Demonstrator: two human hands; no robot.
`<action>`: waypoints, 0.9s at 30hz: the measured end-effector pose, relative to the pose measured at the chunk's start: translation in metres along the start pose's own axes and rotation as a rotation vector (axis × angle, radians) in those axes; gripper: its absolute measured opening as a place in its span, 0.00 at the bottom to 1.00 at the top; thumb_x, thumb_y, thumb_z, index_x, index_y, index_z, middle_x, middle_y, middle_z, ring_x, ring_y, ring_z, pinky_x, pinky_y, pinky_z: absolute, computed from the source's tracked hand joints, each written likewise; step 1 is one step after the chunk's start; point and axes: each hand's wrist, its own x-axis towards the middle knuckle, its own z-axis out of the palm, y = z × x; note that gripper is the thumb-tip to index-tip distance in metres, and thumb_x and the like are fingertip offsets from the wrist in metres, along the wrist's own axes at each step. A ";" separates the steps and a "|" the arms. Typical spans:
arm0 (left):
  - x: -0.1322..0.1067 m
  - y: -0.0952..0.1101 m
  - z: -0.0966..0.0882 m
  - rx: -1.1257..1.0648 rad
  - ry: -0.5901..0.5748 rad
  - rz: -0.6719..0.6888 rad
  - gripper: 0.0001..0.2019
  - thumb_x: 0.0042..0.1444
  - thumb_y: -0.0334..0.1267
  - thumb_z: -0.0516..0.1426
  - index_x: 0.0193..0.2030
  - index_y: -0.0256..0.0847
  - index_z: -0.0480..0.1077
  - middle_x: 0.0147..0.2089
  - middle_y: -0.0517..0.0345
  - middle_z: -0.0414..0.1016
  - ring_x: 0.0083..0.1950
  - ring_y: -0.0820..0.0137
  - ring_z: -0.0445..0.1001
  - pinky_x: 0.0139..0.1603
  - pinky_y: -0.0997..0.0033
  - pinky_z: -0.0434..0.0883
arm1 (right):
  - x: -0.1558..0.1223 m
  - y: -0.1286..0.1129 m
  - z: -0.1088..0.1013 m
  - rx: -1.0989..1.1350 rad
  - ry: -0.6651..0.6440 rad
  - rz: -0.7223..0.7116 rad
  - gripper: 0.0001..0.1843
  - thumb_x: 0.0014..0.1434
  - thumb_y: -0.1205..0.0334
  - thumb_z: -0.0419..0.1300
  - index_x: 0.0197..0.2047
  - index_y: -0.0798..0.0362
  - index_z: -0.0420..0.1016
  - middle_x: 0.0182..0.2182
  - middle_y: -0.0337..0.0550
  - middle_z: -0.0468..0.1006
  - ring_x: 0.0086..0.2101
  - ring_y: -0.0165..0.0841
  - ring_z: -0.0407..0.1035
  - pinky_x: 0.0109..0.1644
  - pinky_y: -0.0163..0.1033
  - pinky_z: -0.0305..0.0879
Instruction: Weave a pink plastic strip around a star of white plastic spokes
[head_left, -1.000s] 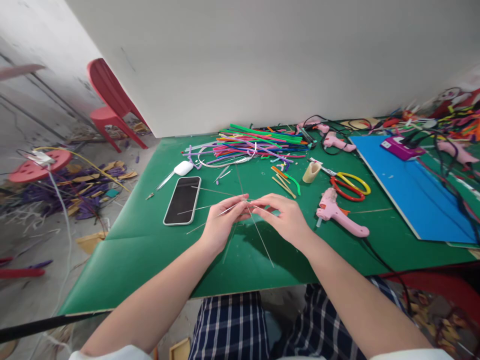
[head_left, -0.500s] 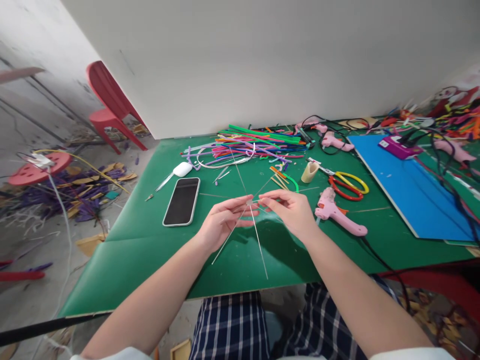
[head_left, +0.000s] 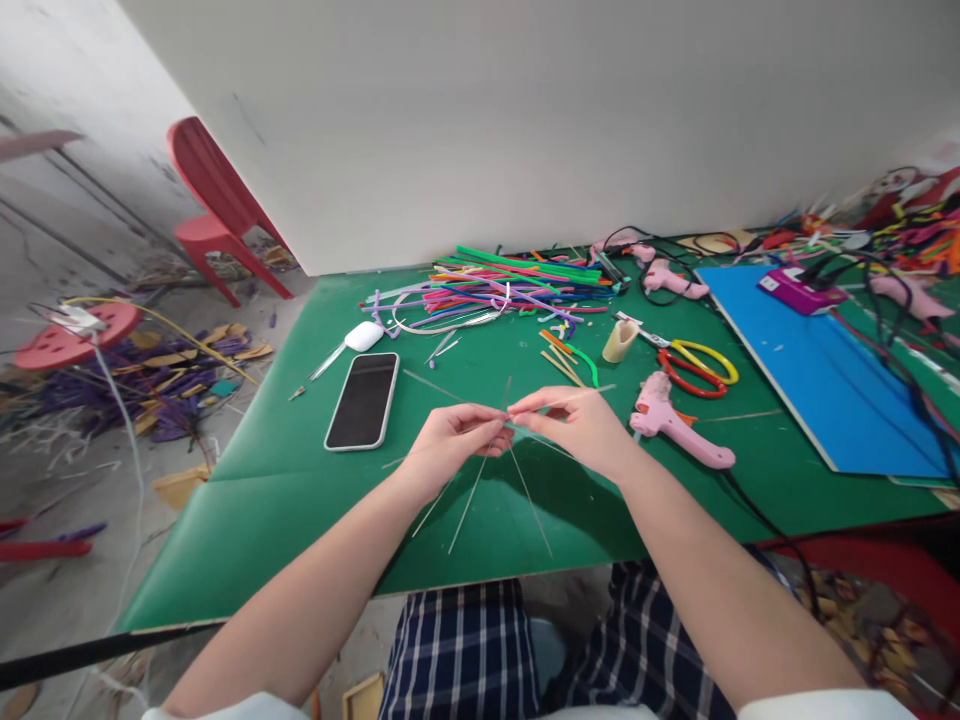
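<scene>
Several thin, pale wire-like rods (head_left: 466,508) spread out like spokes from one centre, held above the green table. My left hand (head_left: 454,438) pinches them close to that centre, thumb against the fingers. From the other side my right hand (head_left: 566,415) closes its fingertips on the same centre, nearly touching the left fingers. The meeting point of the rods is mostly hidden by the fingertips. A pink glue gun (head_left: 679,425) lies just right of my right hand, and a phone (head_left: 363,402) lies left of my left hand.
A heap of coloured pipe cleaners (head_left: 517,285) lies at the back of the green table (head_left: 285,530). Scissors (head_left: 697,368), a beige tube (head_left: 619,341), a blue board (head_left: 840,390) and a purple power strip (head_left: 802,292) are to the right. A glue-gun cord crosses the front edge.
The rods have turned, and their spokes point in different directions. My left hand's fingers, spread out before, have closed into a pinch, and both hands have come closer together at the centre.
</scene>
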 end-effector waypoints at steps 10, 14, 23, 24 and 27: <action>-0.006 -0.003 0.006 0.265 0.158 0.196 0.13 0.49 0.44 0.59 0.37 0.39 0.75 0.34 0.53 0.79 0.36 0.65 0.77 0.39 0.69 0.73 | -0.004 -0.005 -0.010 -0.123 -0.106 -0.092 0.08 0.53 0.64 0.60 0.38 0.49 0.76 0.37 0.38 0.77 0.36 0.29 0.70 0.35 0.33 0.66; -0.009 -0.001 0.006 0.332 0.171 0.250 0.13 0.49 0.44 0.58 0.38 0.39 0.75 0.35 0.53 0.79 0.36 0.65 0.77 0.40 0.69 0.73 | -0.005 -0.009 -0.009 -0.182 -0.101 -0.138 0.08 0.54 0.65 0.59 0.39 0.48 0.76 0.37 0.38 0.77 0.36 0.29 0.70 0.35 0.32 0.66; -0.006 -0.002 0.008 0.212 0.150 0.214 0.11 0.48 0.41 0.60 0.36 0.37 0.75 0.32 0.55 0.79 0.35 0.66 0.77 0.39 0.70 0.74 | -0.006 -0.006 -0.003 -0.452 0.045 -0.363 0.06 0.56 0.64 0.58 0.35 0.51 0.76 0.33 0.39 0.79 0.36 0.31 0.69 0.42 0.37 0.64; -0.006 -0.002 0.008 0.192 0.143 0.211 0.11 0.48 0.41 0.60 0.35 0.37 0.75 0.31 0.55 0.79 0.34 0.66 0.77 0.38 0.70 0.74 | -0.006 -0.006 -0.002 -0.460 0.052 -0.359 0.06 0.56 0.64 0.58 0.35 0.52 0.76 0.33 0.39 0.79 0.36 0.31 0.70 0.42 0.37 0.64; -0.005 -0.003 0.008 0.139 0.135 0.186 0.10 0.47 0.41 0.61 0.33 0.36 0.75 0.29 0.55 0.78 0.33 0.67 0.77 0.36 0.71 0.75 | -0.006 -0.006 -0.001 -0.457 0.053 -0.324 0.06 0.56 0.64 0.58 0.34 0.52 0.77 0.32 0.39 0.79 0.35 0.31 0.70 0.41 0.36 0.65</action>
